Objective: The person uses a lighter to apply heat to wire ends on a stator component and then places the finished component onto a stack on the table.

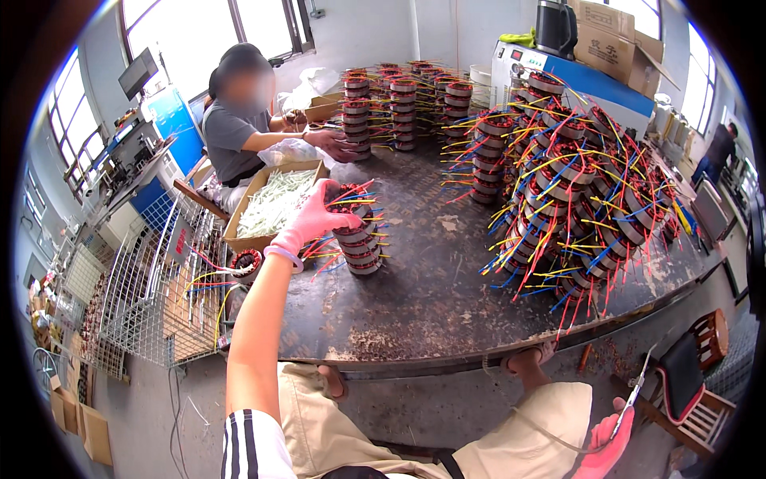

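Note:
My left hand (307, 217), in a pink glove, reaches out over the table and is closed on the top motor stator of a short stack (363, 249). Red, blue and yellow lead wires stick out from the stack's sides. Low at the right, beside my knee, my right hand (610, 441), also gloved in pink, grips a slim pen-shaped tool (636, 389) with a thin tip pointing up. A thin cord runs from the tool across my lap. Another stator (246, 263) sits at the table's left edge, below my left wrist.
A large leaning pile of stators (570, 188) covers the table's right side, and more stacks (403, 112) stand at the back. A cardboard box of white sleeves (279, 199) sits left, near a seated co-worker (239, 120). A wire cage (159, 279) and a wooden chair (694, 383) flank the table.

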